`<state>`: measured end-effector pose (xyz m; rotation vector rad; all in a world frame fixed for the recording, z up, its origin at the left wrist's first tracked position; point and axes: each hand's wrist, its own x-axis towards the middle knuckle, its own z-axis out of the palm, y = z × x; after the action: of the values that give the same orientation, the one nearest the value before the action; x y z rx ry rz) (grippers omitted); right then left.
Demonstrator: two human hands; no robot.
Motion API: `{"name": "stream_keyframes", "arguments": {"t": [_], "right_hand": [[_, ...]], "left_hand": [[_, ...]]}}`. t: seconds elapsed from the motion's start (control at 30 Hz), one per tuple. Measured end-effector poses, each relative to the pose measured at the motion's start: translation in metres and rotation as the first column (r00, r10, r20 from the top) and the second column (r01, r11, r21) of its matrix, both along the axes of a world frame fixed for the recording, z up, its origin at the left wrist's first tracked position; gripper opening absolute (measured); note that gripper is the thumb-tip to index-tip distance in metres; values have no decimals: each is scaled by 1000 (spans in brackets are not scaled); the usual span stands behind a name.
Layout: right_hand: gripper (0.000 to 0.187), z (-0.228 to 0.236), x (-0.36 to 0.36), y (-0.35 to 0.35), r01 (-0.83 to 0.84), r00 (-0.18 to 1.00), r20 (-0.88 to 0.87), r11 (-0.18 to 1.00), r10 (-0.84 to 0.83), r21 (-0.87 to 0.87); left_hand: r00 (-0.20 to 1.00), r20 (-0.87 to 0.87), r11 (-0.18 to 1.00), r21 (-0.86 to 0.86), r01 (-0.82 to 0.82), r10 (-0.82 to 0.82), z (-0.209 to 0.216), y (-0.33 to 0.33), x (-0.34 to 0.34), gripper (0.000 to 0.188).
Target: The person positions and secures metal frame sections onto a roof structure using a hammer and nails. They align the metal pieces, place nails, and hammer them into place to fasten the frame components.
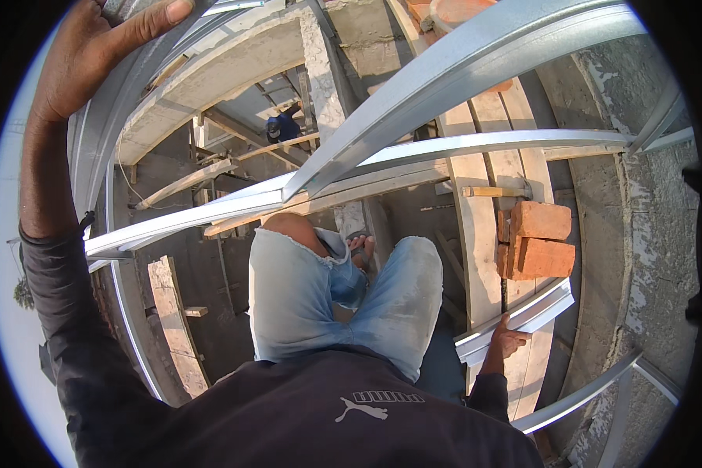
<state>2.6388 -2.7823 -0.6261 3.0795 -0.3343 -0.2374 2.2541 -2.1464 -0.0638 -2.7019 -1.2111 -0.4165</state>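
High on the left my left arm is raised, with my left hand [76, 61] at a silver metal beam [101, 136]. Its thumb lies stretched across the beam; the other fingers are mostly cut off by the picture's edge. At the lower right my right hand [508, 342] grips a short piece of ribbed metal channel [550, 306] by its side, with one finger along it. This piece rests slantwise over wooden planks [476, 265], just in front of stacked orange bricks [544, 240]. A hammer [495, 192] with a wooden handle lies beyond them.
Metal beams [444, 70] cross ahead of my knees, and a thinner rail [187, 204] runs leftward. Gaps between concrete beams [324, 70] open to a lower level, where another person [283, 126] is. A rough wall [659, 234] borders the right; a loose board [175, 324] stands left.
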Motion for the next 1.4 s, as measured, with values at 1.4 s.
{"name": "stream_keyframes", "arguments": {"t": [1.4], "right_hand": [[131,3,4,-2,18,999,-50,1000,-18,10]], "left_hand": [[888,346,912,-376,-165,304,-48,28,2,106]]}}
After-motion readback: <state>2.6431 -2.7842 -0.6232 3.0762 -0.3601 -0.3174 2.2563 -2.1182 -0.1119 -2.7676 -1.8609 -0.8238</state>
